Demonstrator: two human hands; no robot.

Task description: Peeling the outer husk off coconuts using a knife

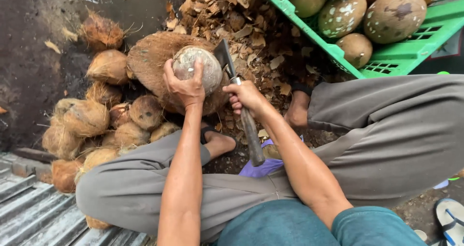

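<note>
The peeled coconut point(197, 68), pale grey with patches of brown fibre, rests on a round brown block point(154, 57) just above centre. The left hand point(186, 84) is closed over it from its 6 o'clock side. The right hand point(246, 97) grips the handle of a cleaver point(236, 89), whose blade touches the coconut at 3 o'clock. At 1 o'clock, a green crate point(411, 50) holds smooth speckled coconuts point(394, 15). Husked coconuts point(87, 118) lie heaped at 9 o'clock.

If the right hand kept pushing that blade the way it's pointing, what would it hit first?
Most likely the pale peeled coconut under the left hand. The cleaver in the right hand points up-left, its edge already beside that coconut; actual contact is unclear.
</note>
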